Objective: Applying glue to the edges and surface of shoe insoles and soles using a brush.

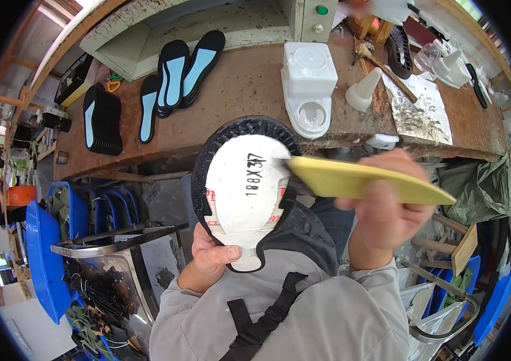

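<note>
My left hand grips a black shoe upper by its narrow heel end, sole side up. The upper's gathered edge curls around a white insole board that carries dark print and some red marks. My left thumb presses on the board near the heel. My right hand is closed around the flat yellow handle of a brush. The dark bristles are blurred and meet the right edge of the upper near the toe. Part of the handle sits behind my right fingers.
On the brown bench lie black insoles with light blue patches, and a stack of insoles. A white plastic dispenser, a white cone-shaped bottle and a stained sheet are farther right. Metal-framed racks flank me.
</note>
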The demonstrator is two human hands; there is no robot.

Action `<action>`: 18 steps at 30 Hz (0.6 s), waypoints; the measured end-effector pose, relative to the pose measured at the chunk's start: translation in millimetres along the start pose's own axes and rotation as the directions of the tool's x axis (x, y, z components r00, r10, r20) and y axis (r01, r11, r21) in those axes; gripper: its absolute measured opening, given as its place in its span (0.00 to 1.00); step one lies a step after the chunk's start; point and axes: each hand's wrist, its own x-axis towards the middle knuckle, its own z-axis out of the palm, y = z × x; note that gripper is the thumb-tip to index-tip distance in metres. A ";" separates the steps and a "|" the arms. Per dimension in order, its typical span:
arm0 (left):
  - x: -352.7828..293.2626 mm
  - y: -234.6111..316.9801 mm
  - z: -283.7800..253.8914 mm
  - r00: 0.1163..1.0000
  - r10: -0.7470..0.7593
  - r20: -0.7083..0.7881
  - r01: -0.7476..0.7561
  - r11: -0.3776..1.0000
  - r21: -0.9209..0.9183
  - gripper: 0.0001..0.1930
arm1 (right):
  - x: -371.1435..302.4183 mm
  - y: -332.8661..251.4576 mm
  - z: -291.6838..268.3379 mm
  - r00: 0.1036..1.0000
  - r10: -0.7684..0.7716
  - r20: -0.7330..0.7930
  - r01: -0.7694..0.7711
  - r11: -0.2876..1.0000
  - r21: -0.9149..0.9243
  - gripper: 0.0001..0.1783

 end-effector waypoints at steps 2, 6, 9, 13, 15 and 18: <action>-3.9 1.3 -1.6 0.999 -0.030 -0.035 0.032 0.999 0.040 0.32 | 11.7 8.2 12.3 0.949 0.271 -0.160 -0.268 0.963 0.038 0.06; 2.6 5.0 7.4 0.994 -0.082 0.075 0.072 0.990 0.123 0.31 | 30.1 22.6 5.6 0.984 0.146 -0.098 -0.145 0.989 0.024 0.07; 7.9 10.0 13.1 0.990 -0.095 0.106 0.082 0.989 0.123 0.33 | 15.5 19.5 21.3 0.966 -0.119 0.229 0.145 0.984 -0.101 0.10; 16.9 21.6 20.9 0.976 -0.176 0.132 0.162 0.981 0.107 0.37 | -1.1 15.6 27.5 0.938 -0.093 0.335 0.112 0.993 -0.040 0.15; 19.1 23.5 19.1 0.962 -0.233 0.144 0.223 0.972 0.080 0.38 | -4.9 18.3 25.1 0.913 -0.129 0.387 0.138 0.990 0.004 0.15; 23.2 27.5 30.1 0.970 -0.225 0.092 0.227 0.974 -0.013 0.39 | -12.2 17.0 22.6 0.868 -0.203 0.453 0.206 0.978 0.042 0.15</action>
